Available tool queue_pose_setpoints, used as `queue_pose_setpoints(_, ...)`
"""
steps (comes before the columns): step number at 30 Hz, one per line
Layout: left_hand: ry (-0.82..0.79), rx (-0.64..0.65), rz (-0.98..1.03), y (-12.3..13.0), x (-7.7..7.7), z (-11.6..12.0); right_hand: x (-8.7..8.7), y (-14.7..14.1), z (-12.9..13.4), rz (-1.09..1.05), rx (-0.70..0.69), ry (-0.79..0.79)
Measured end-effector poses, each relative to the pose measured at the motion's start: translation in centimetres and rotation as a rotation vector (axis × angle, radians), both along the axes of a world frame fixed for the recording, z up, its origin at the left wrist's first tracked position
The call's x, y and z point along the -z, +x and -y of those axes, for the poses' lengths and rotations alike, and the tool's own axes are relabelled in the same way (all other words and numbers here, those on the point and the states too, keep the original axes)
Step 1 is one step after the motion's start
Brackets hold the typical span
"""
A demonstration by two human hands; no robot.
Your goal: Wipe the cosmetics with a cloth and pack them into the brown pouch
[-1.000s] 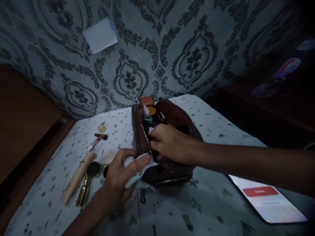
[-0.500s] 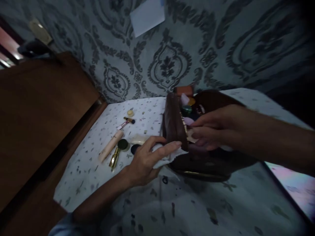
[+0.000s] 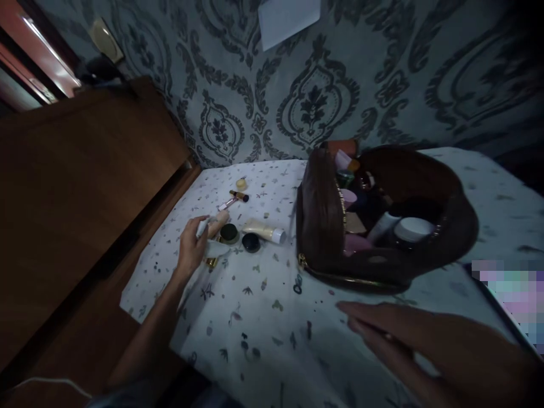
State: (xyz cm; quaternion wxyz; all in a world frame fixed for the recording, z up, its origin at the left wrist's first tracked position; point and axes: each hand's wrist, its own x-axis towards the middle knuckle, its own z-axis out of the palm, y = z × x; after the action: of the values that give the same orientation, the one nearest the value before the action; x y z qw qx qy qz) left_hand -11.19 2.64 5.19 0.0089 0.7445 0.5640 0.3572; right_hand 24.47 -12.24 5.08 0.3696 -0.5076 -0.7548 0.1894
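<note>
My left hand [image 3: 190, 249] is closed around a crumpled white tissue [image 3: 216, 249], over the cosmetics at the left of the table. Beneath and beside it lie a pale pink tube [image 3: 219, 222], partly covered, and a gold bottle [image 3: 211, 262]. Close by are a dark green-lidded jar [image 3: 228, 233], a black round lid [image 3: 250, 242] and a cream tube with a white cap [image 3: 264, 232]. My right hand [image 3: 429, 345] is in front of the brown bag [image 3: 318, 209], fingers stretched out and apart, with nothing visible in them. Its lower part is dark and blurred.
The unzipped bag holds a white-lidded jar [image 3: 413, 229], a white tube [image 3: 382, 226] and other cosmetics. Farther back lie a small yellow jar [image 3: 241, 184] and a brown-and-black tube [image 3: 239, 196]. A lit screen [image 3: 510, 300] is at the right; a wooden panel [image 3: 85, 187] stands left.
My right hand has come out of the bag, toward the lower right. My left hand has left the bag's side and moved left with the tissue. The view has shifted slightly.
</note>
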Motion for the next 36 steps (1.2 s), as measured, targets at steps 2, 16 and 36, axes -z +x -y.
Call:
queue_pose_setpoints(2, -0.022, 0.012, 0.002, -0.1, -0.2, -0.3, -0.3, -1.6, 0.3, 0.014, -0.062, 0.02)
queue_pose_setpoints(16, -0.397, 0.631, -0.866, 13.1, -1.3, -3.9, -0.2, -6.6, -0.6, -0.083, -0.11, -0.398)
queue_pose_setpoints(36, -0.267, 0.59, 0.101, 13.8, -1.7, 8.9, 2.8, -7.6, 0.2, -1.086, -0.433, -0.64)
